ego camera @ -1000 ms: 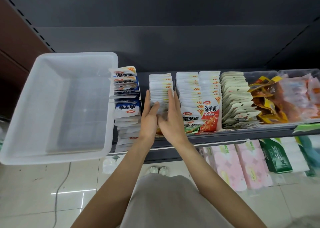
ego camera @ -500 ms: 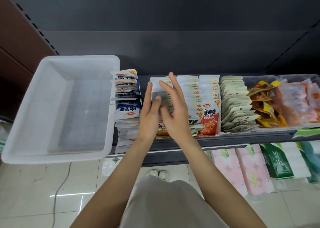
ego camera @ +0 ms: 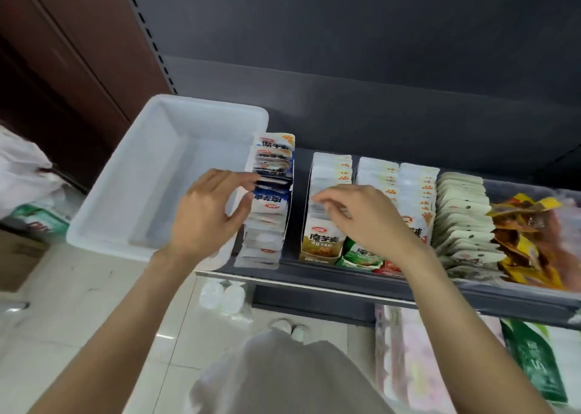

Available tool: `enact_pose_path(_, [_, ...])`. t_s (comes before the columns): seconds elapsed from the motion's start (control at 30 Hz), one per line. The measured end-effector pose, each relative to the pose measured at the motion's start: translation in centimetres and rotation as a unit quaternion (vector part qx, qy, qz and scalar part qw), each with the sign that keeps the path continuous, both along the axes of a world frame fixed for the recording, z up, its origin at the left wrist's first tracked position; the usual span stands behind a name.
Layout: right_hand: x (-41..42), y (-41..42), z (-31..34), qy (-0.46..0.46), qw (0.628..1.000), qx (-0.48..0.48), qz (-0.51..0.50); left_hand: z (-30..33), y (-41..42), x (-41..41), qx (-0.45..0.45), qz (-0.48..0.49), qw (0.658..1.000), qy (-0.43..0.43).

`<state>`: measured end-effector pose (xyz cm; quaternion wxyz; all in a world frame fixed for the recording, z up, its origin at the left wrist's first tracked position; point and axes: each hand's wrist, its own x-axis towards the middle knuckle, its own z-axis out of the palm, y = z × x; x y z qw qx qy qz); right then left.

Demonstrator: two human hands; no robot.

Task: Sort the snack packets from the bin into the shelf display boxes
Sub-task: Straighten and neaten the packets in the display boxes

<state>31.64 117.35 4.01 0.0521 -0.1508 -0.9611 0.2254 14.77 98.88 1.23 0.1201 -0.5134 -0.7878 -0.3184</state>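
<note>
Head view: white bin (ego camera: 132,174) empty, display boxes (ego camera: 327,193) packet-filled, hands (ego camera: 207,212) loosely spread, nothing held.

One white plastic bin (ego camera: 132,193), nothing visible inside it. Two hands: left hand (ego camera: 204,215), right hand (ego camera: 361,215). Five upright rows of snack packets on the shelf: one blue-and-white row (ego camera: 270,202), one row with a yellow-fronted packet (ego camera: 323,224), two white rows with orange marks (ego camera: 377,174) (ego camera: 416,190), one cream row with hang holes (ego camera: 462,218). Packets per row too tightly stacked to count. One loose heap of orange and yellow packets (ego camera: 528,234) at far right, number unclear. One green-fronted packet (ego camera: 358,253) at the shelf front. Two white shoes (ego camera: 290,327) on the floor. One green package (ego camera: 534,360) on the lower shelf.
</note>
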Motion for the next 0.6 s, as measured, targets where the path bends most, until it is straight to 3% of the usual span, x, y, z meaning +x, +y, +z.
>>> enact_pose_path(0.17, [-6.3, -0.1, 1.0, 0.119, 0.992, 0.014, 0.026, -1.4, -1.5, -4.0, -0.088, 0.025, 0.996, 0.026])
enact_pose_path(0.23, [-8.9, 0.3, 0.8, 0.088, 0.995, 0.041, 0.037, -1.7, -1.0, -4.5, -0.106, -0.006, 0.994, 0.021])
enact_pose_path(0.33, [-11.4, 1.1, 0.4, -0.047, 0.997, 0.045, 0.045, -2.2, 0.3, -5.1, -0.128, -0.053, 0.990, 0.027])
enact_pose_path(0.4, [-12.2, 1.8, 0.1, -0.090, 0.993, 0.061, 0.044, -2.5, 1.5, -5.8, -0.117, -0.069, 0.990, 0.036])
enact_pose_path(0.6, [-12.4, 2.5, -0.1, -0.012, 0.996, 0.074, 0.040, -2.2, 4.4, -8.3, -0.056, -0.142, 0.986, 0.074])
